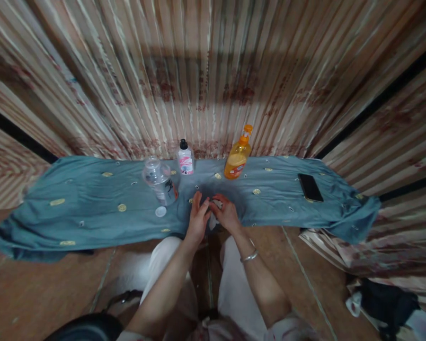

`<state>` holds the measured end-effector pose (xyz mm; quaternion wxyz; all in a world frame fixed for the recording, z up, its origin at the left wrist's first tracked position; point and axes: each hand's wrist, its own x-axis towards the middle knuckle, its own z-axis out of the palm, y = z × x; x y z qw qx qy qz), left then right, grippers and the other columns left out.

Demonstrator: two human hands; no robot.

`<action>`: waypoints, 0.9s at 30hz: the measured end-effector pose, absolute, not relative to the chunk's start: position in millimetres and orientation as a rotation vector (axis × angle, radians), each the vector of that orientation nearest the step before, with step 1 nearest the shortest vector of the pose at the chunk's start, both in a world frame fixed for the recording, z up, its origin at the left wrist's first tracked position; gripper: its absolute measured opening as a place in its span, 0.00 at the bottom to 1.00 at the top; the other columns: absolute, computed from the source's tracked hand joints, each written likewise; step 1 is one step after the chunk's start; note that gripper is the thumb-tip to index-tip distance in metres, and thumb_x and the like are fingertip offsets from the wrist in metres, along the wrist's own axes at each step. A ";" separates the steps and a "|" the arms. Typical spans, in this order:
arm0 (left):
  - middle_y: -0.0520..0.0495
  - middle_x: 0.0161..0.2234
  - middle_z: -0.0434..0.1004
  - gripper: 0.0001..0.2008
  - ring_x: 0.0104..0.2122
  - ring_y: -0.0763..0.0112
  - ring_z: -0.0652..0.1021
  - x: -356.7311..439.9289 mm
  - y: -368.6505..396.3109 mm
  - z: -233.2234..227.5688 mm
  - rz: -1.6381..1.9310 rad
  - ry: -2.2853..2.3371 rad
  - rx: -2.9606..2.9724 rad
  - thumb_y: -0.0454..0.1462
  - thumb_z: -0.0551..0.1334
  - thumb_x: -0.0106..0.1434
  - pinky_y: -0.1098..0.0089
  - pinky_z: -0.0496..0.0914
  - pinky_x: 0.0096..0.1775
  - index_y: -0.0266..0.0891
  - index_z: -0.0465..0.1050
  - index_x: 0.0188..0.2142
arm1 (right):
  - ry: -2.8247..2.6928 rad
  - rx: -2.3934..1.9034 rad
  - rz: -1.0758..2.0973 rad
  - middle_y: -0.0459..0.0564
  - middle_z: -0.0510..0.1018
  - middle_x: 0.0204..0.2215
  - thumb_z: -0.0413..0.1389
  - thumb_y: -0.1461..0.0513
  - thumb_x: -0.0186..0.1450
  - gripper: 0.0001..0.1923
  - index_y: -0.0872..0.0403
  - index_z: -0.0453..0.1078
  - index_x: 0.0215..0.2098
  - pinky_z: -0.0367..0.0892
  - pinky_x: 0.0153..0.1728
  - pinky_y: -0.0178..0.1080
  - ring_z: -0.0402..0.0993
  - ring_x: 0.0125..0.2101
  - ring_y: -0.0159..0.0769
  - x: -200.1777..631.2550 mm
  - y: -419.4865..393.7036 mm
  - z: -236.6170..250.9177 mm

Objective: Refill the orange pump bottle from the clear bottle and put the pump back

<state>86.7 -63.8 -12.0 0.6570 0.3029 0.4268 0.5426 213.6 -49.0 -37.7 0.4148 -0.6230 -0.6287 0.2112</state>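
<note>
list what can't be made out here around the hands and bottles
Head view only:
- White item between left hand and right hand: mostly hidden by fingers, too small to identify.
- Labels on small bottle and orange bottle: too small to read.
- Dark bag: cut by the edge.

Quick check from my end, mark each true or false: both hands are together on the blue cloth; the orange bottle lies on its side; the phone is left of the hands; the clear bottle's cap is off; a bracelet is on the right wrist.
1. Both hands, left hand and right hand, meet on the blue cloth: true.
2. The orange bottle lies on its side: false, it stands upright.
3. The phone is left of the hands: false, it lies to their right.
4. The clear bottle has no cap on: true; a cap lies beside it.
5. A bracelet is on the right wrist: true.
</note>
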 end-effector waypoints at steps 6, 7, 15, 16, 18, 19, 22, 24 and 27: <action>0.44 0.74 0.57 0.38 0.70 0.53 0.68 46.6 -77.8 -22.1 1.386 1.040 0.819 0.46 0.75 0.57 0.55 0.65 0.68 0.51 0.66 0.65 | -1.589 -1.578 0.378 0.59 0.83 0.50 0.57 0.54 0.68 0.14 0.52 0.76 0.48 0.72 0.55 0.47 0.81 0.51 0.46 210.5 -28.9 -35.8; 0.43 0.74 0.58 0.39 0.70 0.52 0.68 41.0 -78.2 -25.5 1.407 1.056 0.849 0.45 0.75 0.56 0.55 0.65 0.68 0.50 0.65 0.65 | -1.596 -1.585 0.351 0.59 0.83 0.50 0.57 0.54 0.68 0.14 0.52 0.76 0.48 0.71 0.56 0.47 0.80 0.53 0.47 210.6 -25.7 -36.3; 0.39 0.73 0.58 0.42 0.71 0.48 0.65 6.0 -81.8 -44.8 1.494 1.189 0.927 0.47 0.75 0.56 0.50 0.66 0.67 0.49 0.62 0.66 | -1.724 -1.666 0.226 0.65 0.80 0.57 0.58 0.59 0.69 0.14 0.55 0.73 0.51 0.68 0.61 0.50 0.75 0.61 0.50 202.5 -10.8 -46.7; 0.39 0.73 0.58 0.42 0.71 0.48 0.65 2.3 -82.1 -46.0 1.501 1.200 0.922 0.46 0.75 0.55 0.50 0.67 0.67 0.49 0.62 0.66 | -1.741 -1.682 0.220 0.66 0.79 0.57 0.58 0.59 0.69 0.14 0.55 0.73 0.52 0.68 0.61 0.49 0.74 0.61 0.50 201.1 -10.8 -48.0; 0.39 0.73 0.59 0.42 0.71 0.49 0.65 -4.2 -82.4 -48.0 1.497 1.215 0.923 0.46 0.75 0.55 0.51 0.68 0.66 0.49 0.62 0.66 | -1.776 -1.718 0.215 0.67 0.79 0.58 0.58 0.60 0.69 0.15 0.56 0.74 0.52 0.67 0.61 0.49 0.73 0.62 0.50 198.8 -11.4 -50.1; 0.39 0.73 0.60 0.42 0.71 0.49 0.65 -6.8 -82.4 -48.8 1.489 1.220 0.933 0.45 0.75 0.55 0.52 0.68 0.66 0.49 0.61 0.66 | -1.794 -1.738 0.216 0.67 0.79 0.58 0.58 0.60 0.69 0.15 0.56 0.74 0.53 0.67 0.61 0.49 0.73 0.63 0.50 198.1 -11.7 -50.8; 0.39 0.72 0.61 0.42 0.71 0.50 0.65 -10.0 -83.0 -51.1 1.460 1.234 0.977 0.45 0.74 0.56 0.52 0.68 0.66 0.49 0.61 0.67 | -1.849 -1.800 0.237 0.66 0.80 0.57 0.60 0.61 0.67 0.18 0.56 0.75 0.54 0.67 0.60 0.47 0.74 0.62 0.50 197.2 -11.6 -51.4; 0.39 0.72 0.61 0.42 0.71 0.51 0.65 -8.1 -84.1 -52.9 1.448 1.237 1.007 0.45 0.73 0.57 0.52 0.67 0.67 0.49 0.60 0.67 | -1.883 -1.836 0.261 0.66 0.80 0.57 0.61 0.60 0.66 0.20 0.57 0.75 0.55 0.67 0.60 0.46 0.75 0.60 0.51 197.8 -10.8 -50.4; 0.39 0.71 0.61 0.41 0.72 0.50 0.64 -1.8 -86.3 -56.0 1.429 1.241 1.044 0.45 0.72 0.57 0.50 0.64 0.68 0.48 0.59 0.67 | -1.924 -1.878 0.301 0.65 0.79 0.58 0.61 0.59 0.66 0.23 0.57 0.74 0.58 0.67 0.60 0.46 0.75 0.61 0.51 201.0 -9.8 -47.2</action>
